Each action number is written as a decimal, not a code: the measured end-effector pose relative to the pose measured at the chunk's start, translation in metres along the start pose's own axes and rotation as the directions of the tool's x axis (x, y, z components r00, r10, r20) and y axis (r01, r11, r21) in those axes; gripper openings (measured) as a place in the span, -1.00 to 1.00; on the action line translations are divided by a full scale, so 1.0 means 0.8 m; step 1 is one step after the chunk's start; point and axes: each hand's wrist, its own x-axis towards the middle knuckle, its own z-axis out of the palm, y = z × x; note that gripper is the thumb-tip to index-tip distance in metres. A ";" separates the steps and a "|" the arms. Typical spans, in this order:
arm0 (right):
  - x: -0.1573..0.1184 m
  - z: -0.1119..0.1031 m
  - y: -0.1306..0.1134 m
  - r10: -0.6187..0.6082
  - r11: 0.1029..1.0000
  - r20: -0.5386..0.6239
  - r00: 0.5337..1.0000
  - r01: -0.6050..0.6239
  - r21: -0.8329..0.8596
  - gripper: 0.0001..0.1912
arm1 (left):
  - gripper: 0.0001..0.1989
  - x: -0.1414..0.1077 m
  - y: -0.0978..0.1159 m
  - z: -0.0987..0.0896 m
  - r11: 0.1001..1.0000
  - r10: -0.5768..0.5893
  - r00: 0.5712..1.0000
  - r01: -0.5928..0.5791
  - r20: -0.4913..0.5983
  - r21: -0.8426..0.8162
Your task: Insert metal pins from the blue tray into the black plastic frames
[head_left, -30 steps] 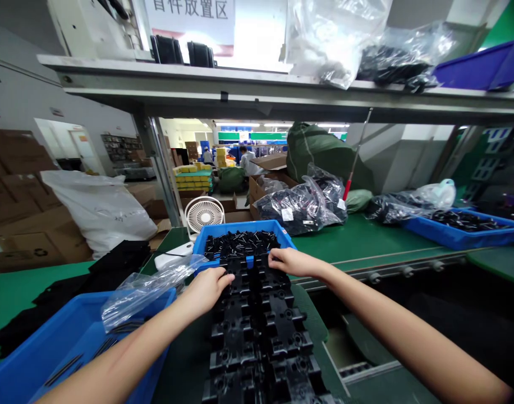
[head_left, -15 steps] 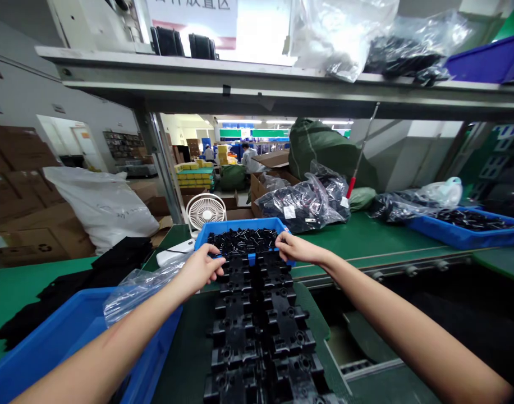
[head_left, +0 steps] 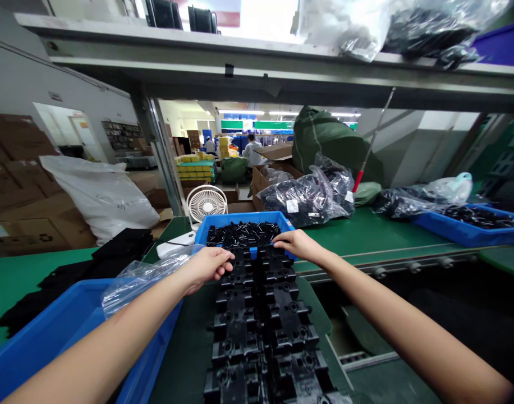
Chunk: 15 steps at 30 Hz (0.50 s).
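Observation:
Two rows of black moulded plastic parts (head_left: 239,331) run away from me along the bench, side by side with a narrow gap between them. At the far end of the left row my left hand (head_left: 210,265) has its fingertips pinched together; whatever is between them is too small to make out. My right hand (head_left: 299,246) is over the far end of the right row, fingers bent and pressed together, with their contents hidden. Just beyond both hands stands a blue bin (head_left: 287,223) holding many small black pins (head_left: 246,233).
A large blue tray (head_left: 78,306) and clear plastic bag (head_left: 143,280) lie on my left, near black cloth-like pieces (head_left: 114,252). A white fan (head_left: 207,205) stands behind the bin. Bagged parts (head_left: 307,196) and another blue tray (head_left: 463,233) are at right. A metal shelf (head_left: 257,56) crosses overhead.
The view has tipped slightly downward. My left hand has moved a little right, its fingertips now over the left row's far end. My right hand's fingers have straightened slightly.

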 end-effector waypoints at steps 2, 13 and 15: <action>-0.001 0.000 0.003 -0.010 1.000 0.005 1.000 0.010 -0.008 -0.80 | -0.61 0.001 0.001 0.000 1.000 -0.003 1.000 0.003 0.001 0.028; 0.000 -0.012 0.000 0.003 0.997 0.051 0.999 -0.007 0.083 -0.70 | -0.81 0.018 0.001 0.009 0.868 0.211 0.969 -0.126 -0.127 0.480; 0.003 -0.011 -0.001 0.024 0.990 0.035 0.999 -0.028 0.140 -0.68 | -0.78 0.023 0.004 0.008 0.820 0.296 0.933 -0.138 -0.205 0.556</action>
